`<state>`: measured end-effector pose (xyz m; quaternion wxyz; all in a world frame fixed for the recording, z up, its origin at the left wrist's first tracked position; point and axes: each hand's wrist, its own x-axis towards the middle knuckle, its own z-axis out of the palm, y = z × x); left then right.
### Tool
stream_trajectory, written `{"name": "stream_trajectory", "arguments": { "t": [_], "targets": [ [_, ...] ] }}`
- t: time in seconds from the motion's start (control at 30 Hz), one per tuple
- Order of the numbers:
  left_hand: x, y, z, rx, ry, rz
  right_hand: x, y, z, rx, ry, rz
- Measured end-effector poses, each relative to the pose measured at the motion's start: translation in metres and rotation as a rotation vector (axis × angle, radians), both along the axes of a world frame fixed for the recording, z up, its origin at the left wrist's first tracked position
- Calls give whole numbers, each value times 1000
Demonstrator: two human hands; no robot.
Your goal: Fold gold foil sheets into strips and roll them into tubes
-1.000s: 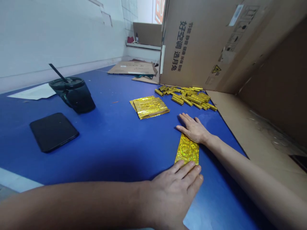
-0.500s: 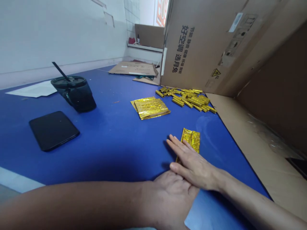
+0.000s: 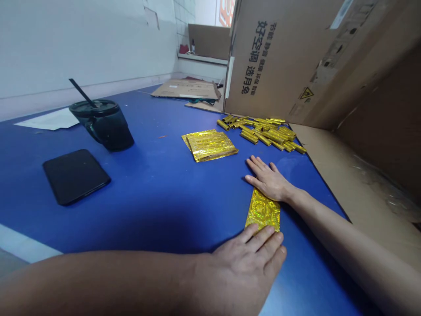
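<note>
A folded strip of gold foil paper (image 3: 263, 211) lies on the blue table (image 3: 158, 188) between my two hands. My left hand (image 3: 245, 267) lies flat and open, fingertips pressing the strip's near end. My right hand (image 3: 268, 179) is flat and open too, palm down over the strip's far end. A stack of flat gold foil sheets (image 3: 210, 145) lies beyond the hands. A pile of rolled gold foil pieces (image 3: 265, 132) sits further back by the cardboard box.
A big cardboard box (image 3: 296, 61) stands at the back right, with flat cardboard (image 3: 348, 175) along the table's right side. A dark cup with a straw (image 3: 100, 124), a black phone (image 3: 75, 175) and white paper (image 3: 49, 119) are on the left. More cardboard (image 3: 187, 89) lies at the back.
My right hand slid back near my left over the strip half a second ago, then swept away along it to the far end. The strip now lies flattened between the hands.
</note>
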<state>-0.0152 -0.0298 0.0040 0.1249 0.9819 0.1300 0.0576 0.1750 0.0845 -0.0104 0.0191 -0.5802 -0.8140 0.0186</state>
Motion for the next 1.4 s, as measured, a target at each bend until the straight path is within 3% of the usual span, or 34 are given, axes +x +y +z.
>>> {"name": "stream_trajectory", "arguments": {
  "t": [0.1,0.2,0.33,0.5,0.67,0.93,1.4],
  "targets": [
    [0,3,6,-84,-13,-5,2,4,-1,16,4,-3],
    [0,13,20,-213,-59,73,3,4,-2,16,10,10],
    [5,39,33,-180,-206,190,4,3,-2,0,9,7],
    [15,65,12,3,-87,51,4,3,0,-1,22,9],
    [21,67,-9,120,-2,134,4,2,-1,17,47,4],
    [22,64,-10,184,62,166,4,2,0,4,62,-6],
    [16,70,-9,177,30,96,3,1,2,-15,43,23]
  ]
}}
